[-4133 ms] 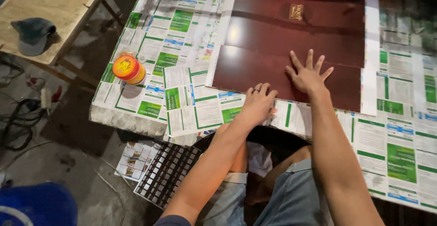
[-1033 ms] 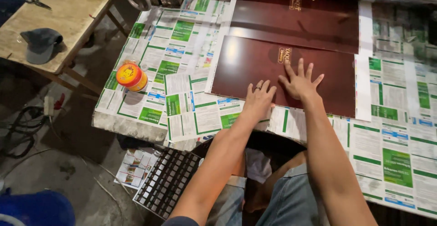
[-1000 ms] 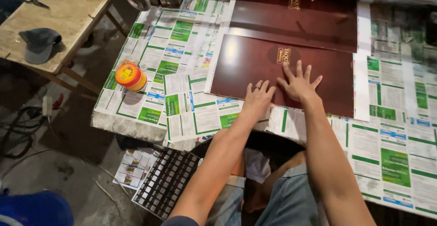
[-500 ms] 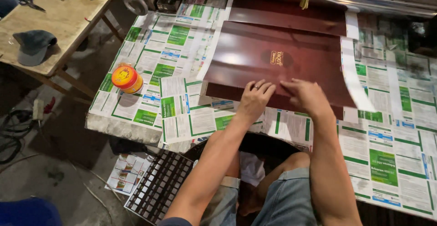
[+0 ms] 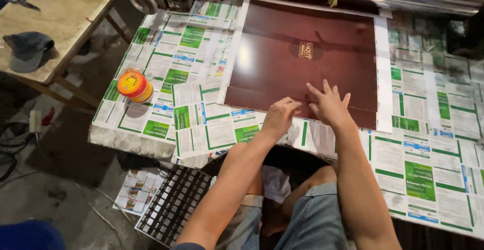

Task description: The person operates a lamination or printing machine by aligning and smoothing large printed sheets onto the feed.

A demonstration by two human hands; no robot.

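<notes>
Fingers (image 5: 327, 89) spread again, maroon sheet (image 5: 302, 58) nearer

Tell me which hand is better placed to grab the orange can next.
Left, likely. The left hand rests at the near edge of the maroon sheet, on the same side as the orange can, with only newspaper between. The right hand lies flat farther away and would have to cross over.

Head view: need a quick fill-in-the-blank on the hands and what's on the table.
1. Both hands rest on the near edge of a dark ____ sheet.
2. The right hand lies flat with its fingers ____.
3. The round orange and yellow tin stands to the ____ of the left hand.
4. The table is covered with printed ____.

Missing words: maroon; spread; left; paper sheets
</notes>
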